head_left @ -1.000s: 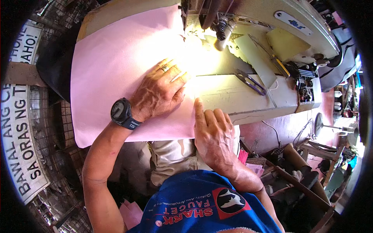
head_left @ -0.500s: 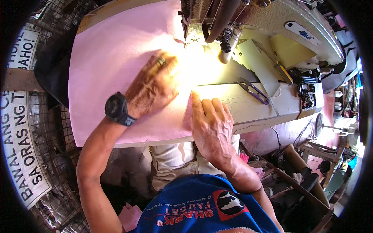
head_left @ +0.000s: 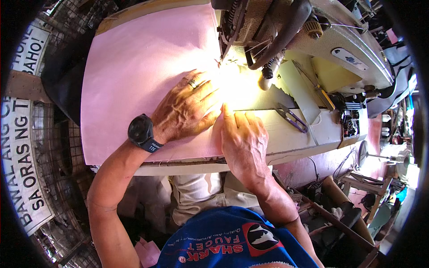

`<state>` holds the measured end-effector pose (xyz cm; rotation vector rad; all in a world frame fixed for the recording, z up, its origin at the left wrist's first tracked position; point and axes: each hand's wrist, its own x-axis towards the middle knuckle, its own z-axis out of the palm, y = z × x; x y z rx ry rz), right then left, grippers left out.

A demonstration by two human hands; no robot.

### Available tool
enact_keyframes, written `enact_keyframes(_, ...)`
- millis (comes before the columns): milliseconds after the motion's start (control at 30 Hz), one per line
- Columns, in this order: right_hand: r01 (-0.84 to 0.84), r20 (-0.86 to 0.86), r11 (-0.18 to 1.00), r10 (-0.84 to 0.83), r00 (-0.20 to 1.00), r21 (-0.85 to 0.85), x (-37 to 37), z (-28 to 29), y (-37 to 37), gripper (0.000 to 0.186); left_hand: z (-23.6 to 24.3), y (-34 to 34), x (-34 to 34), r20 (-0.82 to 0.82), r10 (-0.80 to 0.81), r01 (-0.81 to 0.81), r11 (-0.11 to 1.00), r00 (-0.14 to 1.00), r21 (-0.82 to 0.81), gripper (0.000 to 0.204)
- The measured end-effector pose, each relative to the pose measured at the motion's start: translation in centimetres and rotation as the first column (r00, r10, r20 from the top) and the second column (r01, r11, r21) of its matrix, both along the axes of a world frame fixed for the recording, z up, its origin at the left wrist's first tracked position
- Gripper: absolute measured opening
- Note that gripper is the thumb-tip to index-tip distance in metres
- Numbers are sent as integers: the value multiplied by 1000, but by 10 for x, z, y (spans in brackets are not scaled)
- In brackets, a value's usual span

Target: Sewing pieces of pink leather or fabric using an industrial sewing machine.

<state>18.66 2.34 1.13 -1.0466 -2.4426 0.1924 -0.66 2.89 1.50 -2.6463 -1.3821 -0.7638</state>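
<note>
A large pink sheet of cloth (head_left: 129, 67) lies on the sewing machine's bed, its right edge running up to the needle area. My left hand (head_left: 185, 105) rests flat on the sheet, fingers stretched toward the glare by the needle. It wears a ring and a black watch (head_left: 140, 129). Beside it, my right hand (head_left: 246, 138) is at the sheet's right edge, index fingertip on the edge and the other fingers bent. My right thumb is hidden. The sewing machine (head_left: 250, 35) stands at the far side; bright lamp light washes out its needle and presser foot.
Thread snips (head_left: 292, 118) lie on the bed right of my hands. Farther right are a yellow-handled tool (head_left: 328, 99), a pale flat strip (head_left: 304, 89) and a box of small metal parts (head_left: 351, 123). A wire grid with signs (head_left: 31, 169) stands at the left.
The pink sheet has slid away from me, so more of the bed's front edge shows. My left hand has flattened and spread. My right hand stays at the sheet's edge. The view has shifted slightly.
</note>
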Motion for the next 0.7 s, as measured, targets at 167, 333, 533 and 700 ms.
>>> enact_keyframes(167, 9, -39, 1000, -8, 999, 6, -6, 0, 4, 35, 6, 3, -4, 46, -19, 20, 1000, 999, -8, 25)
enact_keyframes(333, 56, -23, 997, -57, 998, -47, -17, 3, 17, 26, -3, 15, -8, -1, 17, -17, 1000, 1000, -14, 28)
enact_keyframes(533, 101, -103, 993, -106, 989, -53, -5, -2, -2, 23, -3, 2, -5, -117, -43, 50, 997, 992, 53, 36)
enact_keyframes(700, 198, -179, 975, -213, 961, -97, 4, -6, -29, 26, -6, -8, 0, -44, 20, -18, 999, 999, 41, 39)
